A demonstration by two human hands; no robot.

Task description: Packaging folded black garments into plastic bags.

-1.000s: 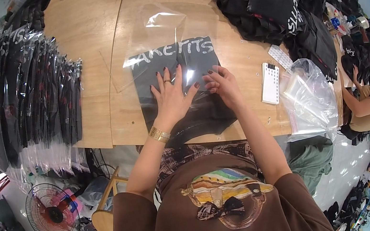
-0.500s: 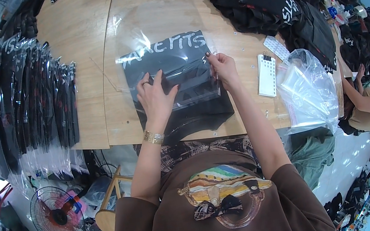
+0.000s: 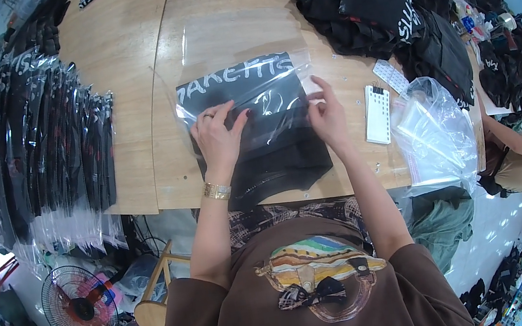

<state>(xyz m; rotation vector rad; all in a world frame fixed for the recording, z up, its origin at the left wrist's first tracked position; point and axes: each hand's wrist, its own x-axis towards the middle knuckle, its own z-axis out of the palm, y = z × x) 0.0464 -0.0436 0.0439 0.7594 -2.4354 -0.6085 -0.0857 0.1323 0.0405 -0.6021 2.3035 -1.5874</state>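
Observation:
A folded black garment with white lettering lies on the table in front of me, partly inside a clear plastic bag. Its lower end sticks out of the bag toward me. The bag's far part lies flat beyond the lettering. My left hand rests on the film over the garment's left side, fingers bent and thumb spread away. At the right edge of the bag is my right hand, its thumb and fingers apart. Whether its fingertips touch the film I cannot tell.
A row of bagged black garments stands along the left. Heaped black garments lie at the far right. Nearer are a spiral notepad, a white card and clear bags. A fan stands below; a person works at right.
My right hand has loosened its pinch on the bag's edge and moved slightly right, fingers spreading. The bag's near edge has shifted up at the right. My left hand stays on the film.

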